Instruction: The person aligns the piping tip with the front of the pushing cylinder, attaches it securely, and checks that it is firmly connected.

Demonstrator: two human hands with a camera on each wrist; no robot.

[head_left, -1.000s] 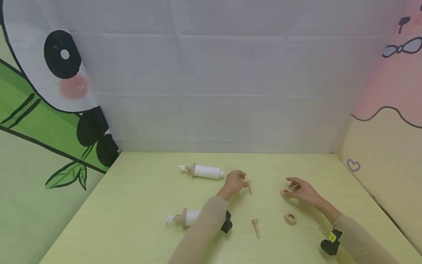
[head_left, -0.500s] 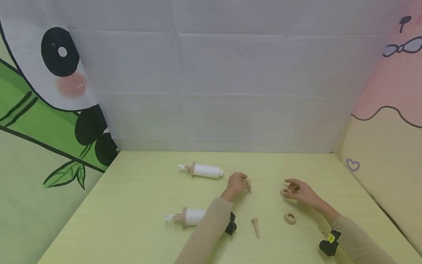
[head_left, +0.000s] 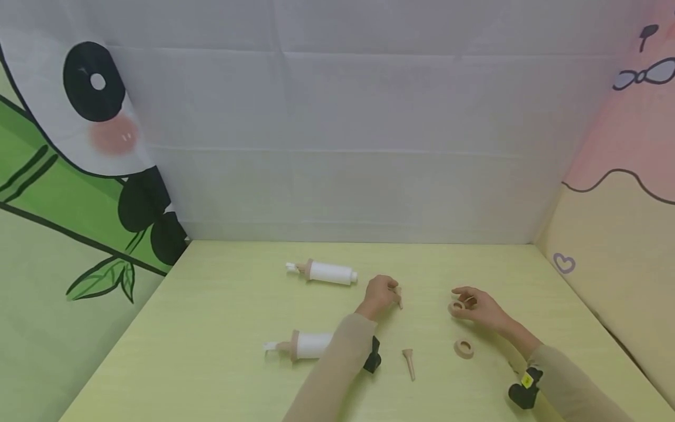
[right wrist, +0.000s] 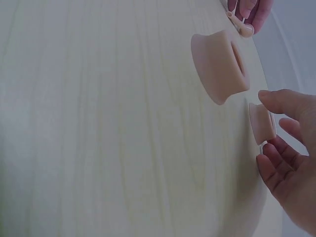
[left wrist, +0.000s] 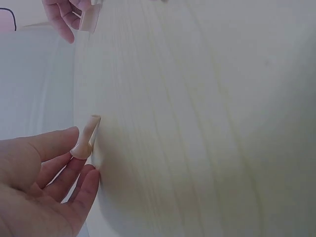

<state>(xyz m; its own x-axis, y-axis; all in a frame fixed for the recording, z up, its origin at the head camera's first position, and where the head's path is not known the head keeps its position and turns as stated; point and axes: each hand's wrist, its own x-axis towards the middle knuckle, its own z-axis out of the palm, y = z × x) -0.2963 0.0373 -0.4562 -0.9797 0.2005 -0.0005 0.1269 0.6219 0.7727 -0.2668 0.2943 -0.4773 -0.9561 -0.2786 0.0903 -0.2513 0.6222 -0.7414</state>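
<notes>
Pale yellow-green wood grain runs across the table (head_left: 221, 328), and my hands work near its middle, well clear of every edge, with bare surface toward the near left and far right corners. My left hand (head_left: 377, 296) pinches a small tan nozzle (left wrist: 86, 139) between thumb and fingertips; its flared end sits at my fingers and its narrow tip, along the long axis, points away from my palm, just above the surface. My right hand (head_left: 482, 308) has its fingers curled about a tan ring (right wrist: 262, 123), pinching it lightly; the ring stands on edge, smooth and matte. A second, thicker ring (head_left: 463, 349) lies flat nearer the front edge, just beside my right forearm. A second nozzle (head_left: 408, 362) lies on its side between my forearms, narrow tip toward the front edge. Two white cylinders lie lengthwise, left to right: one (head_left: 324, 272) toward the back edge, the other (head_left: 303, 346) touching my left sleeve.
</notes>
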